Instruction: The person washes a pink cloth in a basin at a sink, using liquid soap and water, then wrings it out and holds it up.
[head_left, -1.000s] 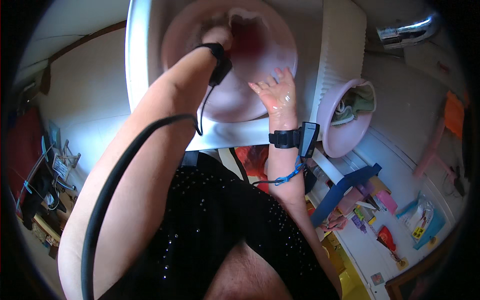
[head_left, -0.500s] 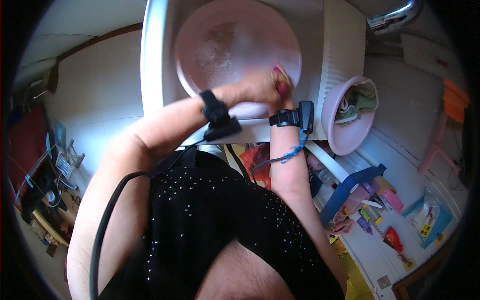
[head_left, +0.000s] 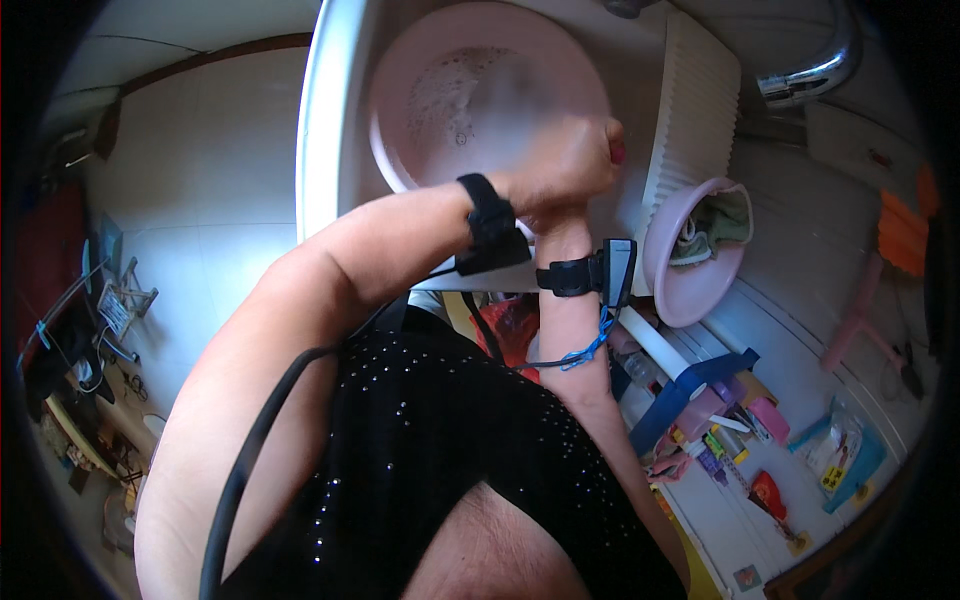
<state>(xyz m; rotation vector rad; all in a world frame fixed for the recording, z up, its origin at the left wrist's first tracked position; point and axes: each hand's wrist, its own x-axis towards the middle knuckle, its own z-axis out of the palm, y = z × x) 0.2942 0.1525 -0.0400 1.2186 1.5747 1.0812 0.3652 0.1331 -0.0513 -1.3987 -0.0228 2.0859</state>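
Observation:
My left hand (head_left: pixel 562 165) reaches across to the right, closed and pressed against my right hand (head_left: pixel 563 222). Both are over the right rim of a large pink basin (head_left: pixel 392 150), which holds cloudy water with foam (head_left: pixel 450 85). The left hand covers most of the right one. A small magenta spot (head_left: pixel 617 155) shows at the fingers; whether it is a nail or a held thing I cannot tell. Beyond the hands hangs a blurred pale shape (head_left: pixel 515 105), too smeared to name. What the hands grip is hidden.
The basin stands in a white sink (head_left: pixel 325 130) with a ribbed washboard slope (head_left: pixel 690 110). Right of it, a smaller pink basin (head_left: pixel 690 295) holds a green cloth item (head_left: pixel 722 225). A chrome faucet (head_left: pixel 815 80) hangs at upper right. A blue-edged shelf (head_left: pixel 675 395) carries small items.
Both hands, pressed together, have shifted right toward the basin's edge. The left hand now covers more of the right. The whole view has also shifted slightly.

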